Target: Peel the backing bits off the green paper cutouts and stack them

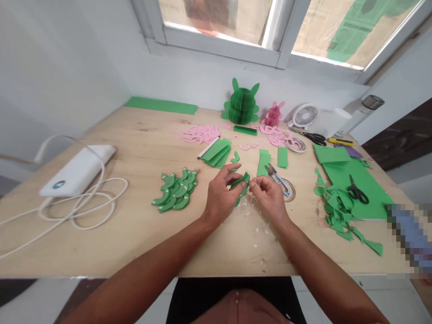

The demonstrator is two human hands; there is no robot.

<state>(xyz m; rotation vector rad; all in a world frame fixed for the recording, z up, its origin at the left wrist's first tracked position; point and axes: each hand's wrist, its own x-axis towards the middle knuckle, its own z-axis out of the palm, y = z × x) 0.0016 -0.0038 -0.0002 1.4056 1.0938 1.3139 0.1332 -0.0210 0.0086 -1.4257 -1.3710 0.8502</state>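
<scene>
Over the middle of the table, my left hand point(222, 191) grips a curved green paper cutout point(247, 177) between thumb and fingers. My right hand point(268, 195) has its thumb and forefinger pinched together at the cutout's right edge; whether something small is between them is hidden. Small white scraps point(255, 245) lie on the table below. Left of my hands is a pile of green curved paper pieces point(175, 191) with small white strips on them. One green curved piece point(235, 157) lies just beyond my left hand. Blue-handled scissors point(279, 180) rest by a tape roll point(292, 191) near my right hand.
Green offcuts point(337, 207) and black scissors point(357, 190) lie on green sheets point(371, 189) at right. Pink cutouts point(200, 133), a green honeycomb paper figure point(241, 105), a pink one point(273, 114) and a small fan point(304, 115) are behind. A white power box point(79, 171) with looped cable sits left.
</scene>
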